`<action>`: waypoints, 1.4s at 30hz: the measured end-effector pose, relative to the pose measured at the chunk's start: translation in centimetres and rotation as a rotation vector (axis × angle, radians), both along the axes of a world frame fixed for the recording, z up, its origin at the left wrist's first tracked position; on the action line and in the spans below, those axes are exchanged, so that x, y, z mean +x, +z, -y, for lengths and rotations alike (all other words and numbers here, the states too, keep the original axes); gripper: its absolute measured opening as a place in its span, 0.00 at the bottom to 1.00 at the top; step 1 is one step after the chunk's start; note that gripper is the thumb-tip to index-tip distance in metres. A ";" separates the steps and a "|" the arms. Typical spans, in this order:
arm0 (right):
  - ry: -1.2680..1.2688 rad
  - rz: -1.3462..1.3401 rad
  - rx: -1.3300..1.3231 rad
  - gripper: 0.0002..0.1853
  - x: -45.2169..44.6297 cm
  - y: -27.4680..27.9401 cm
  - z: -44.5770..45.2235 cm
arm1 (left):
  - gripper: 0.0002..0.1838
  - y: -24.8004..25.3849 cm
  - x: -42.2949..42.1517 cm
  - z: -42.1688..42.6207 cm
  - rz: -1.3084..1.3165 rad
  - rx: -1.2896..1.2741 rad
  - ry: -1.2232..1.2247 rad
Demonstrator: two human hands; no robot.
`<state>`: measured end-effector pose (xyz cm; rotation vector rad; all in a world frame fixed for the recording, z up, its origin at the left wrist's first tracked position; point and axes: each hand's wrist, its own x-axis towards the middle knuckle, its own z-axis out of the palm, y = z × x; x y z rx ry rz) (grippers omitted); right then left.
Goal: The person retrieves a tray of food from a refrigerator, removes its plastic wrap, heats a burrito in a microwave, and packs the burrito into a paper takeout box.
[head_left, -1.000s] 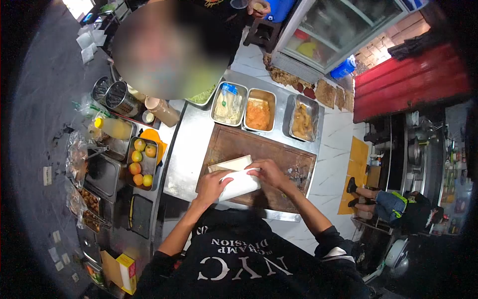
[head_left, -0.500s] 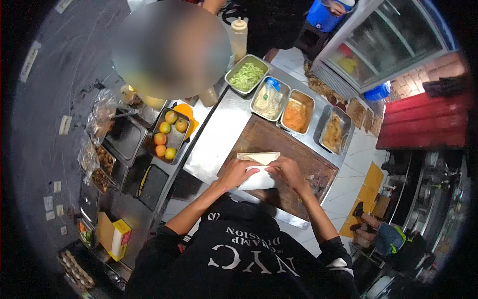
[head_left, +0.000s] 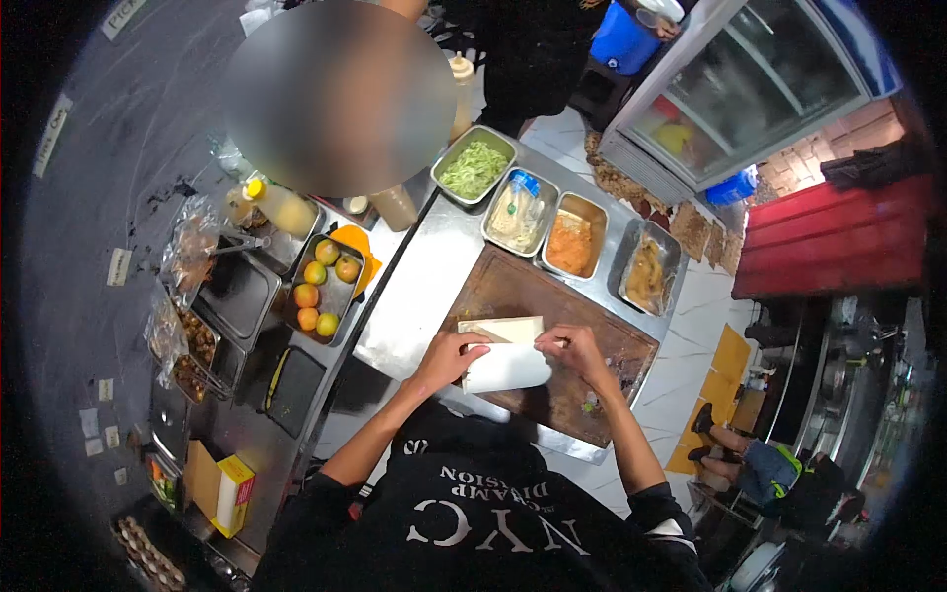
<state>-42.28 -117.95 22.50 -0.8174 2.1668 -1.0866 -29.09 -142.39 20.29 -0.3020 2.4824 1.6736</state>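
Note:
A white folded paper or carton piece (head_left: 507, 369) with a cream inner flap (head_left: 513, 331) is held above a brown cutting board (head_left: 582, 331). My left hand (head_left: 451, 357) pinches its left edge, thumb on the upper white fold. At its upper right corner my right hand (head_left: 575, 352) has thumb and fingers pressed together on the edge. Whether anything lies inside the fold I cannot tell. Beyond the board stand metal trays of shredded green vegetable (head_left: 475, 170), a bagged pale food (head_left: 519, 212), an orange shredded food (head_left: 572, 242) and a plastic-lined tan food (head_left: 646, 271).
To the left are a tray of round fruit (head_left: 327, 286), a yellow-capped bottle (head_left: 281, 207), a black tray (head_left: 294, 393) and a yellow box (head_left: 232, 495). A glass-door fridge (head_left: 740, 94) stands at the upper right. Other people are at the top and at the right.
The view has swung round and the board now appears further right. My right hand has shifted to the right edge of the white piece, which both hands still hold.

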 end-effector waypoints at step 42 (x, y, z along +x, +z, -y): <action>-0.615 0.177 -0.109 0.10 7.9 -6.9 -2.6 | 0.25 -4.2 3.0 -3.0 -0.065 0.342 0.473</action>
